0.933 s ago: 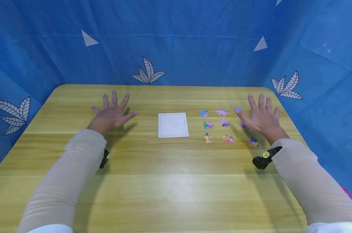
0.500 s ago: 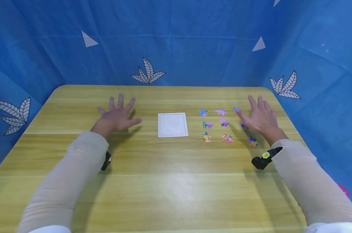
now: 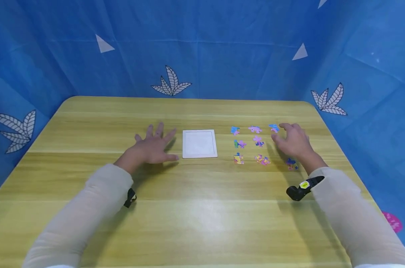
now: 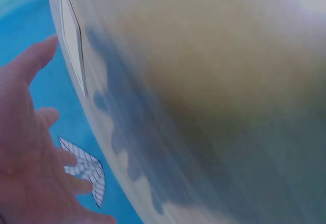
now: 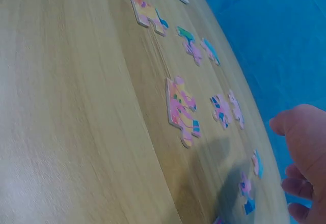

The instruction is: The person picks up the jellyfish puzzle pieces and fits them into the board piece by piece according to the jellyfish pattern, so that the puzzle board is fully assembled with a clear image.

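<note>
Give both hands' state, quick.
Left hand: open, fingers spread, holding nothing, beside the tray.
Right hand: open, fingers loosely bent, holding nothing, near a puzzle piece.

The flat, square white board (image 3: 199,144), with a thin line inset along its border, lies face up on the worktop (image 3: 202,178), left of the nine loose, multicoloured jigsaw pieces (image 3: 240,144), which lie flat and apart in three rows of three. From left to right, the back row comprises a blue-and-pink piece (image 3: 235,130), a pink piece with eye-like dots (image 3: 254,129) and a second blue-and-pink piece (image 3: 274,127). The middle row comprises green-and-pink, pink-and-blue and purple-and-blue units; the front row comprises a yellow piece with a blue tab (image 3: 238,159), a pink-and-yellow piece (image 3: 262,160) and a predominantly blue piece (image 3: 292,163).
</note>
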The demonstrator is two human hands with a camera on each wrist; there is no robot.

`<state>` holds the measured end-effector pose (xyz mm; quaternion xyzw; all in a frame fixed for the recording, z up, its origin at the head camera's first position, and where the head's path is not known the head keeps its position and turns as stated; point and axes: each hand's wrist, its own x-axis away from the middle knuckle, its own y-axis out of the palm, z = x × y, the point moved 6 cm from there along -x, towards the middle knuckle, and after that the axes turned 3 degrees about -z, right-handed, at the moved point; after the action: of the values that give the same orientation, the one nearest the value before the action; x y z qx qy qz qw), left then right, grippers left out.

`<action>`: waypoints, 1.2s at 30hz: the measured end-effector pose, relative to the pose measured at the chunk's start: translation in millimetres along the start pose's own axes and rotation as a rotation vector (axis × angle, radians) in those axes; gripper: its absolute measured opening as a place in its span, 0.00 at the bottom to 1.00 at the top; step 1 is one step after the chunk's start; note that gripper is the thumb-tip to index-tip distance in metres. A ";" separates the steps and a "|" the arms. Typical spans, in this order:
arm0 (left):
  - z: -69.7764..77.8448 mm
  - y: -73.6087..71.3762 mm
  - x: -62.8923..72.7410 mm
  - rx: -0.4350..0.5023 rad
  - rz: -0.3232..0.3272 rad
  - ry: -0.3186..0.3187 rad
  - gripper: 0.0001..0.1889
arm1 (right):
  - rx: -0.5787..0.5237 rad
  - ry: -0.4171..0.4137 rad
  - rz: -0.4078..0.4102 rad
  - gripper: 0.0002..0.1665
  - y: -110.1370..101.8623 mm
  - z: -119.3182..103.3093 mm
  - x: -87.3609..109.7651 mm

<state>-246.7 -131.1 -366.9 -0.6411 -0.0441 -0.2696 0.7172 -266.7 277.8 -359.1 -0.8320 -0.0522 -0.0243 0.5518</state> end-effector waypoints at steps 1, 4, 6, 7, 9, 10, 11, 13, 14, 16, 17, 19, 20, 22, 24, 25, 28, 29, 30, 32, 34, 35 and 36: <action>4.0 2.7 1.3 -0.004 -0.017 0.009 0.50 | -0.006 -0.005 -0.002 0.38 1.5 -0.5 0.5; 16.2 8.9 5.1 -0.022 -0.050 0.033 0.51 | -0.024 -0.031 0.006 0.36 3.9 -4.7 1.3; 24.2 12.2 7.9 -0.026 -0.069 0.049 0.52 | -0.028 -0.055 0.016 0.35 5.3 -9.7 0.8; 28.2 13.3 8.5 -0.028 -0.077 0.055 0.53 | -0.028 -0.068 0.021 0.34 5.2 -12.6 0.4; 36.3 15.0 10.7 -0.028 -0.095 0.069 0.55 | -0.031 -0.085 0.024 0.33 6.5 -18.7 -1.3; 40.2 16.0 11.9 -0.026 -0.107 0.076 0.56 | -0.031 -0.093 0.021 0.33 7.9 -21.9 -2.5; 44.2 17.2 13.1 -0.025 -0.120 0.085 0.57 | -0.031 -0.101 0.018 0.32 9.7 -25.3 -3.7; 51.3 19.9 14.7 -0.024 -0.145 0.104 0.59 | -0.034 -0.106 0.013 0.31 13.2 -31.2 -5.9; 54.7 21.0 15.4 -0.020 -0.154 0.116 0.61 | -0.038 -0.107 0.011 0.31 15.2 -33.5 -7.1; 60.6 23.3 15.7 -0.014 -0.172 0.139 0.63 | -0.042 -0.114 0.010 0.30 18.6 -37.6 -8.6; 63.2 24.7 15.4 -0.014 -0.178 0.150 0.64 | -0.044 -0.117 0.009 0.30 20.3 -39.4 -8.9; 67.1 27.1 14.7 -0.016 -0.189 0.168 0.66 | -0.045 -0.123 0.008 0.29 23.7 -42.3 -9.6; 68.6 28.4 14.4 -0.017 -0.195 0.174 0.67 | -0.050 -0.126 0.008 0.29 25.6 -43.5 -10.0; 70.0 31.2 13.3 -0.026 -0.206 0.180 0.68 | -0.065 -0.129 0.005 0.28 29.9 -46.7 -11.4; 70.2 33.5 12.4 -0.030 -0.215 0.179 0.69 | -0.075 -0.135 0.003 0.28 34.6 -50.1 -14.5; 70.2 34.5 11.8 -0.034 -0.216 0.179 0.69 | -0.083 -0.139 0.000 0.28 37.0 -52.0 -16.4; 69.7 36.9 10.2 -0.046 -0.223 0.173 0.69 | -0.099 -0.147 -0.015 0.28 42.7 -58.6 -20.7; 69.7 37.2 9.7 -0.049 -0.223 0.173 0.69 | -0.099 -0.150 -0.017 0.28 43.9 -60.8 -21.8; 69.5 37.7 9.2 -0.051 -0.225 0.172 0.69 | -0.102 -0.153 -0.020 0.28 44.8 -62.7 -22.9; 69.6 38.3 8.7 -0.048 -0.229 0.173 0.69 | -0.101 -0.152 -0.029 0.28 46.2 -65.6 -24.3; 69.6 38.7 8.2 -0.042 -0.229 0.175 0.69 | -0.089 -0.151 -0.035 0.29 47.4 -68.1 -26.5; 69.6 38.7 7.8 -0.039 -0.227 0.177 0.69 | -0.083 -0.149 -0.039 0.29 47.9 -69.4 -27.6; 69.9 38.7 7.7 -0.036 -0.226 0.178 0.69 | -0.076 -0.146 -0.043 0.29 48.6 -70.3 -29.0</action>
<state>-203.3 -66.4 -386.2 -0.6183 -0.0475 -0.4050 0.6719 -288.8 192.6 -379.1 -0.8506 -0.1093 0.0226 0.5138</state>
